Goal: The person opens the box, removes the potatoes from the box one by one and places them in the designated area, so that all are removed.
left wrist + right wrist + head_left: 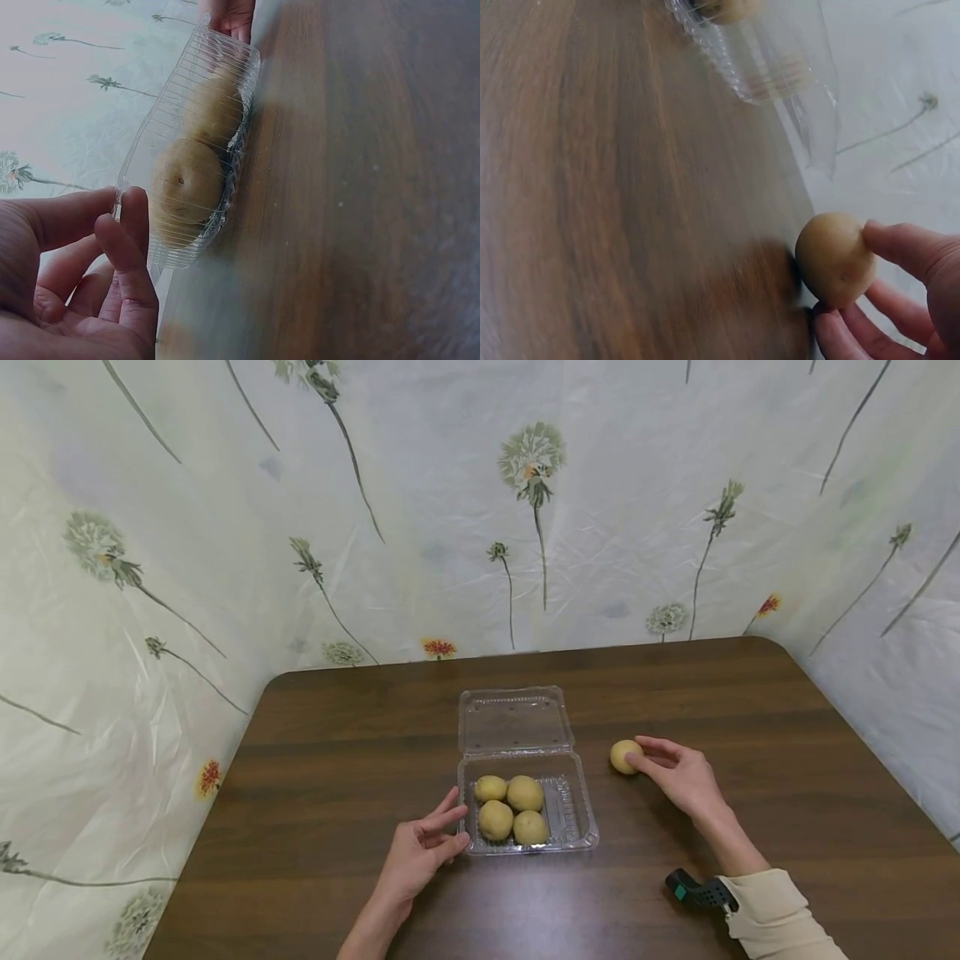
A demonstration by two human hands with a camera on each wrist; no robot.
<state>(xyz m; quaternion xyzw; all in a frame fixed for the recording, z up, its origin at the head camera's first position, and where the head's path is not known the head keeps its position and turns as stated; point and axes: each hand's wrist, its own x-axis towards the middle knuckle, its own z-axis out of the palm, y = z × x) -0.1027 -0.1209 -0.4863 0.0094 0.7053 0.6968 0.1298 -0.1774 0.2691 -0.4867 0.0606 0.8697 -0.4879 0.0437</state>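
At the middle of the bench (315, 827), with its raised lid reaching toward the far edge, we have a clear plastic clamshell container (570, 810), wide open. The lid (514, 720) is hinged along the container's far side, and we're looking straight down into the base. Four potatoes sit inside, bunched toward the left: a smaller one (491, 788) at the back left, a rounder one (525, 793) beside it, and two more in the front row, left (496, 820) and right (531, 827). The right-hand strip of the base shows bare ribbed plastic.

On the container's left side we find the left hand (420, 856), thumb and fingers pinching the rim, the other fingers loosely bent. Over to the right, between the container and the bench's right edge, we've got the right hand (678, 777), closed just enough to hold a fifth potato (624, 757) between thumb and fingertips. That potato is well apart from the other four; whether it touches the wood, we can't tell.

Lower down we spot a cream sleeve (780, 914) on the right forearm, with a black strap (701, 893) bearing a green patch. Beyond the far edge we see dandelion-print sheeting (442, 510).
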